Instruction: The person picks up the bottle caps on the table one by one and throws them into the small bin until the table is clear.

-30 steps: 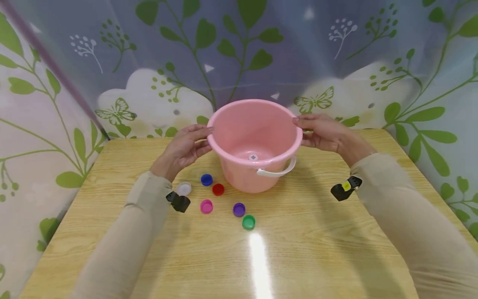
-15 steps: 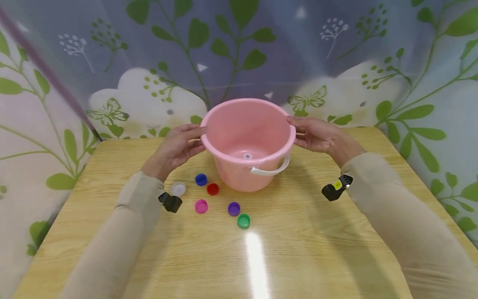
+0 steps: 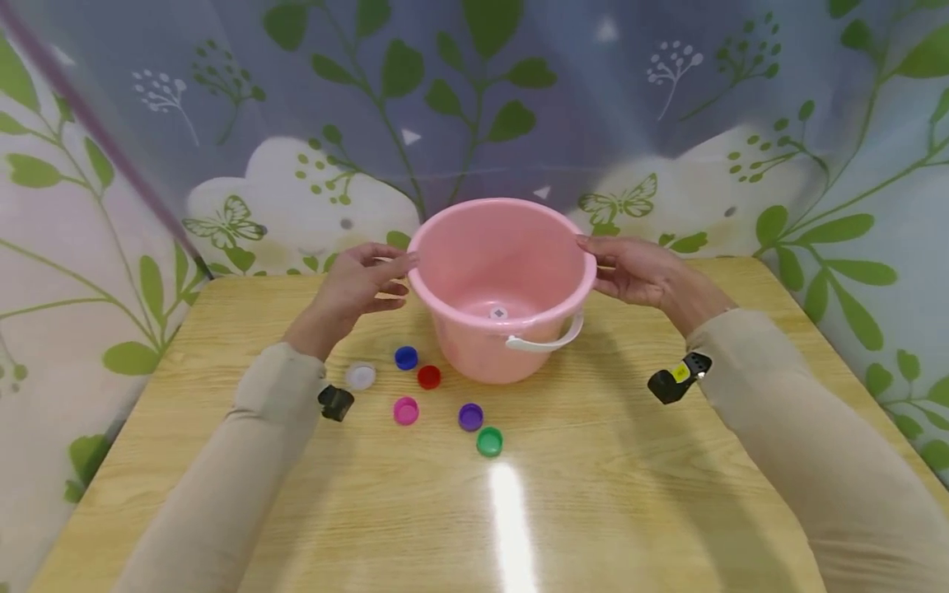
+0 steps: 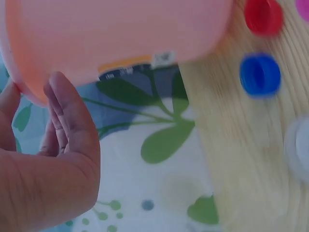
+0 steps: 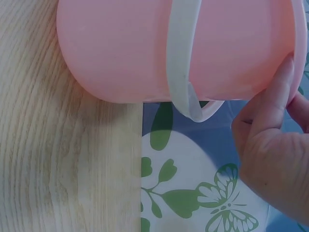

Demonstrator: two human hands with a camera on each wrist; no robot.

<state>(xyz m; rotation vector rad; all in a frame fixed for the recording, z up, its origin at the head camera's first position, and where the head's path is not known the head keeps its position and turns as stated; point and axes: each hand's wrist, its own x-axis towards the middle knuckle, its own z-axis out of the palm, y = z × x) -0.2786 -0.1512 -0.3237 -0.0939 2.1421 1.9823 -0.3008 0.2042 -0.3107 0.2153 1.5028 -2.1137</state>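
Note:
A pink bucket (image 3: 498, 346) stands upright on the table, with its white handle (image 3: 547, 339) hanging down at the front right. At its left rim is my left hand (image 3: 356, 288), the thumb at the rim and the other fingers spread loosely beside the wall. My right hand (image 3: 638, 272) pinches the right rim, thumb over the edge and fingers (image 5: 277, 101) beneath it. In front of the bucket and to its left lie several bottle caps: white (image 3: 361, 375), blue (image 3: 406, 357), red (image 3: 429, 377), pink (image 3: 405, 411), purple (image 3: 470, 417) and green (image 3: 490, 441).
The wooden table (image 3: 578, 502) ends at the back against a wall covering (image 3: 356, 99) printed with leaves and butterflies. The bucket stands close to that back edge. More patterned covering rises at the left and right sides.
My left hand has loosened at the rim, its fingers coming away from the bucket's wall. The right hand keeps its hold. Bucket and caps stay in place while the head view shifts slightly.

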